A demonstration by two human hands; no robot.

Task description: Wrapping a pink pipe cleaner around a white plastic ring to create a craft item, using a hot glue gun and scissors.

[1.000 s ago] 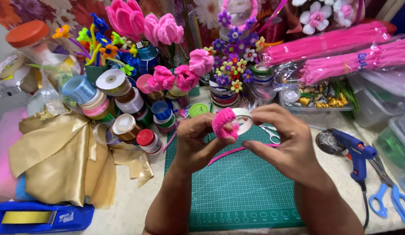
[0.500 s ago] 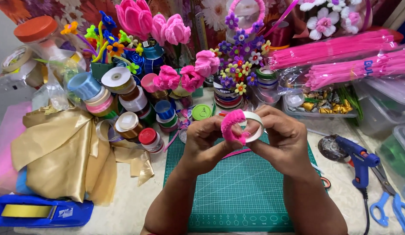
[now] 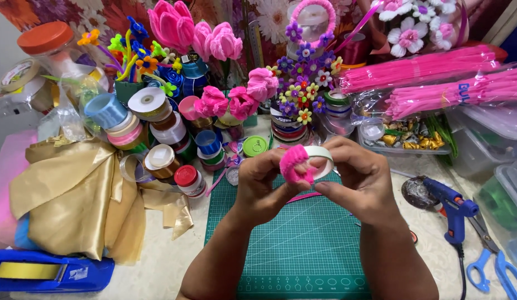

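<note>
Both hands meet above a green cutting mat [image 3: 303, 250]. Between them is a white tape ring [image 3: 323, 158] with fuzzy pink pipe cleaner [image 3: 294, 164] wound around its left part. My left hand [image 3: 264, 186] pinches the wrapped section from the left. My right hand [image 3: 356, 180] grips the ring's bare white side, and its fingers press the pink wrap from below. A loose pink strand [image 3: 306, 196] trails from the ring down toward the mat.
Ribbon spools [image 3: 153, 128] and pink pipe-cleaner flowers [image 3: 225, 100] crowd the back. Gold fabric [image 3: 75, 194] and a blue tape dispenser [image 3: 47, 272] lie left. Bundles of pink pipe cleaners [image 3: 436, 72], a blue glue gun [image 3: 450, 208] and blue scissors [image 3: 489, 266] sit right.
Both hands have lifted the ring a little off the mat and turned it, and the pink wrap covers slightly more of the ring. The view has shifted slightly.
</note>
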